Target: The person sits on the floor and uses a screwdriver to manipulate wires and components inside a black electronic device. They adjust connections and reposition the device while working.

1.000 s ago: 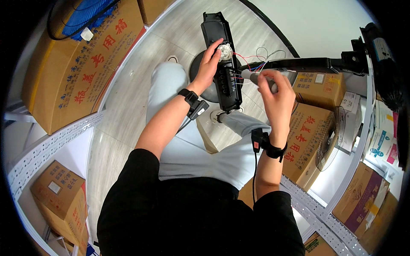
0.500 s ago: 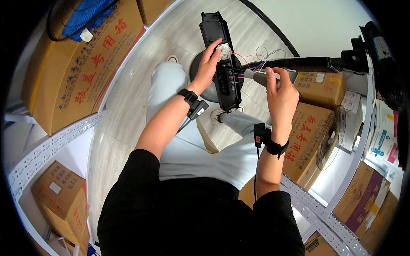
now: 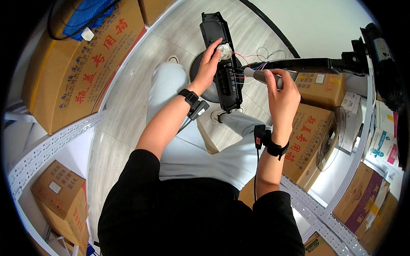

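A long black plastic housing with a row of round holes stands over a round dark base on the floor between my legs. On its upper part sits a translucent round plastic piece. My left hand grips the housing's left side, index finger and thumb beside the round piece; its other fingers are partly hidden. My right hand is closed around the grey handle of a screwdriver. Its thin dark shaft points left at the housing's right edge; whether the tip touches a screw is too small to tell.
Thin coloured wires loop out from the housing's right side. Beyond them a black bar reaches right. Cardboard boxes stand on the right shelf, with a round wire fan guard. A large carton is on the left shelf.
My right hand has shifted slightly down and right, its fingers turned on the screwdriver handle, so more of the handle shows. My left hand and the housing stay nearly still.
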The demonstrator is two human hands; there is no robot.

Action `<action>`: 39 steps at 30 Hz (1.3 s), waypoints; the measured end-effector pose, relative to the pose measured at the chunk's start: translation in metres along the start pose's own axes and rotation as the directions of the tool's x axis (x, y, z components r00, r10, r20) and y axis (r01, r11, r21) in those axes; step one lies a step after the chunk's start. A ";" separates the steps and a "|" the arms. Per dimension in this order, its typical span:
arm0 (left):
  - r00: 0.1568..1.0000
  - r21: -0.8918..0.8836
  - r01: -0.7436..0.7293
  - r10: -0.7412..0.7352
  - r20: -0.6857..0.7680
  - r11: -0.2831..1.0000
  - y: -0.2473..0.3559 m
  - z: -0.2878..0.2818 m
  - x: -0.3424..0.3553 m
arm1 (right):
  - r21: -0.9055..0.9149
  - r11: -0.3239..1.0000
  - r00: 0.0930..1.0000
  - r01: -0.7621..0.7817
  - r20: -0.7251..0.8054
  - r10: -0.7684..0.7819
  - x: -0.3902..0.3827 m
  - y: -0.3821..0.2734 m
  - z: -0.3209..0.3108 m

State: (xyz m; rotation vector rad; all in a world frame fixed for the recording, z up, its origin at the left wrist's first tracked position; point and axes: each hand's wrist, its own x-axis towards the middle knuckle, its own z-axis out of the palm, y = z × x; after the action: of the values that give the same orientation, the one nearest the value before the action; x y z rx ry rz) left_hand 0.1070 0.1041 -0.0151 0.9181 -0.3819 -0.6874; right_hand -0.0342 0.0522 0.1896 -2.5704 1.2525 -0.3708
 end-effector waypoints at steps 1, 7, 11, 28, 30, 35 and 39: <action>1.000 -0.009 0.002 -0.002 0.003 1.000 0.002 0.002 0.000 | 0.116 0.990 0.996 0.082 -0.049 -0.077 -0.001 0.000 0.002; 1.000 -0.009 0.009 -0.009 0.029 1.000 0.005 0.002 -0.001 | 0.276 0.929 0.967 0.246 -0.139 -0.215 -0.006 0.006 0.011; 0.999 0.037 -0.011 0.009 0.042 0.999 0.009 0.004 -0.002 | 0.131 0.989 0.994 0.062 -0.098 -0.049 -0.001 0.008 0.013; 0.989 -0.176 0.119 -0.132 -0.066 0.977 -0.017 0.001 0.003 | 0.077 0.996 0.999 0.036 -0.036 -0.033 -0.001 0.018 0.003; 0.989 -0.192 0.097 -0.116 -0.090 0.977 -0.016 0.002 0.003 | 0.248 0.958 0.989 0.146 -0.064 -0.134 -0.003 0.021 0.005; 0.988 -0.216 0.100 -0.122 -0.090 0.971 -0.018 -0.003 0.004 | 0.114 0.990 0.993 0.087 0.067 -0.096 -0.005 0.008 -0.007; 0.986 -0.249 0.142 -0.159 -0.052 0.958 -0.013 0.000 0.003 | -0.135 0.977 0.978 -0.165 0.105 0.179 0.004 0.015 -0.001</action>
State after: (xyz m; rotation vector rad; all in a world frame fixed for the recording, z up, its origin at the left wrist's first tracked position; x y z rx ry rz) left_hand 0.1043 0.0974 -0.0257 0.7387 -0.1590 -0.8196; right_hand -0.0434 0.0395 0.1862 -2.5174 1.4851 -0.1080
